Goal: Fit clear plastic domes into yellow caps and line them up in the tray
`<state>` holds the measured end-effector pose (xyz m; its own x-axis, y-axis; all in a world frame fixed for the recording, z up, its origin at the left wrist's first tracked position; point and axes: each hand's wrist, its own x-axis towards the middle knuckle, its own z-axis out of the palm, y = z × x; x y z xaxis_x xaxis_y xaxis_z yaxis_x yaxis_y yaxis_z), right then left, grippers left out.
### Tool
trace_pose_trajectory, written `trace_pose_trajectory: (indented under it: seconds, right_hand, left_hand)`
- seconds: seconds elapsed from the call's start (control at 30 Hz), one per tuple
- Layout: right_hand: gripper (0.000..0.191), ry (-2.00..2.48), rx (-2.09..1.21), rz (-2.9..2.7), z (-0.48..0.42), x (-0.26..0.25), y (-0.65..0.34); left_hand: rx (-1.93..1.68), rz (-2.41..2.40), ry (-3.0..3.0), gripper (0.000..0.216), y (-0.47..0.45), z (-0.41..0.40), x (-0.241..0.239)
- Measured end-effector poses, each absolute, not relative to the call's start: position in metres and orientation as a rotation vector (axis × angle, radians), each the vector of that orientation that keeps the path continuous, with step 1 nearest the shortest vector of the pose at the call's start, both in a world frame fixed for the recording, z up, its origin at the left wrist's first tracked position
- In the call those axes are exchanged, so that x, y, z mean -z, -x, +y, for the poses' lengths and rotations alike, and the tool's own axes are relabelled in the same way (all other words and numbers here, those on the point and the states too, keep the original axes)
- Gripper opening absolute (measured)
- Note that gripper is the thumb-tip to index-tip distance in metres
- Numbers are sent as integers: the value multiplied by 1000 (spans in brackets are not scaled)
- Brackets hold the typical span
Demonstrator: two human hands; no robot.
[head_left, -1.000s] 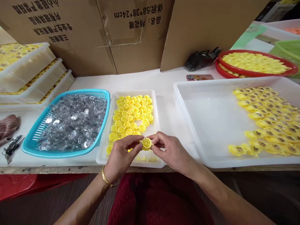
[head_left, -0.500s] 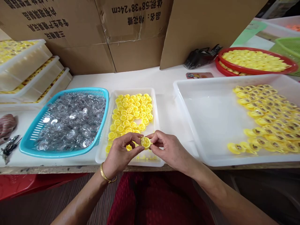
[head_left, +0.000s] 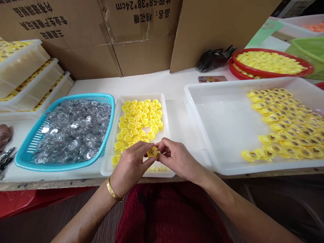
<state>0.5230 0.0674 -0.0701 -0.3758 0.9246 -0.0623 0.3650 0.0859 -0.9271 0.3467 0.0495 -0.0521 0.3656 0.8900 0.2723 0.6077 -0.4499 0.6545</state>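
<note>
Between my two hands is a small round yellow plastic piece (head_left: 152, 152) with a dark printed picture on its face. My left hand (head_left: 133, 162) pinches it from the left with thumb and fingers. From the right, the thumb and fingers of my right hand (head_left: 174, 157) grip its edge near a small tab. Both hands are over the near end of a white tray (head_left: 166, 118) holding rows of yellow round pieces (head_left: 138, 125), some of them hidden by my hands. To the left, a blue basket (head_left: 113, 114) is heaped with clear, shiny discs (head_left: 73, 131).
A large white bin (head_left: 215, 128) at right holds yellow pieces with dark pictures (head_left: 286, 125). Stacked tubs (head_left: 27, 72) stand at left. Cardboard (head_left: 144, 54) walls the back. Red trays (head_left: 310, 69), a black object (head_left: 214, 60) and a pink card-like item (head_left: 212, 79) lie back right.
The piece in my fingers showed a pale yellow face and now shows a dark picture. My left fingers have shifted over its top edge. The view has moved slightly.
</note>
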Motion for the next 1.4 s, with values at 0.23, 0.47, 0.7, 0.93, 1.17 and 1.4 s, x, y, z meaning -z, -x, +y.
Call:
trace_pose_trajectory:
  seconds: [0.23,0.47,0.7,0.93,1.17,1.4]
  right_hand:
    - [7,1255,-1309,-1749,67,76,-523]
    - [9,1232,-1350,-1680,65,79,-523]
    - [10,1247,-1293,-1715,65,77,-523]
    - [9,1247,-1252,-1745,65,75,-520]
    - [10,1232,-1404,-1579,64,76,-521]
    - [27,1197,-1567,-1383,66,68,-519]
  left_hand:
    - [-778,1402,-2228,21,-351,47,55]
    - [-795,1442,-2198,15,-353,47,56]
    - [-837,1499,-2118,15,-352,48,57]
    - [-853,1534,-2027,13,-352,49,57]
    - [-820,1427,-2152,12,-351,51,58]
    - [-922,1434,-2151,14,-357,48,62]
